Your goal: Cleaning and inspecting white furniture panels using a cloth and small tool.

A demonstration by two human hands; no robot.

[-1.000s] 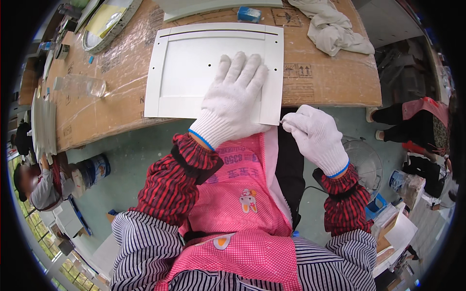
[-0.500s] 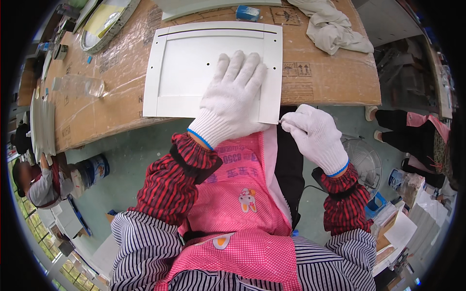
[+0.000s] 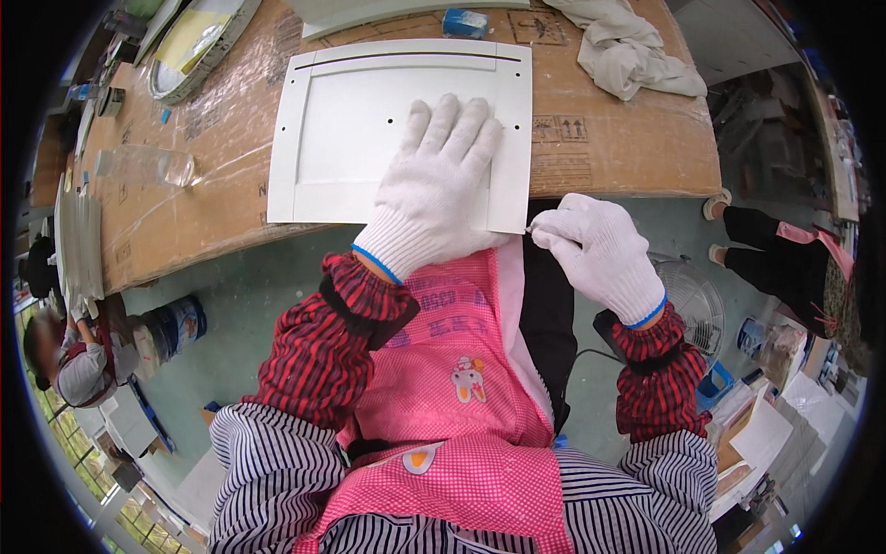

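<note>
A white panel (image 3: 346, 138) with a raised border, a dark slot along its far side and several small dark holes lies on the cardboard-covered table (image 3: 231, 203). Its near edge juts out past the table toward my body. My left hand (image 3: 438, 175), in a white knit glove, rests flat on the panel's right half with fingers spread. At the panel's near right corner, my right hand (image 3: 591, 245), gloved alike, is closed in a pinch. A tiny dark tip shows between thumb and forefinger by the corner; the thing itself is too small to name.
A clear plastic bottle (image 3: 152, 166) lies on the table's left side, near an oval tray (image 3: 171, 88). A blue box (image 3: 465, 23) and a crumpled pale cloth (image 3: 637, 60) are at the back. A floor fan (image 3: 692, 300) stands right. Two people are nearby, one on either side.
My right hand has shifted very slightly up and left, still pinched at the panel's corner. The left hand stays flat on the panel. The whole view has moved a little.
</note>
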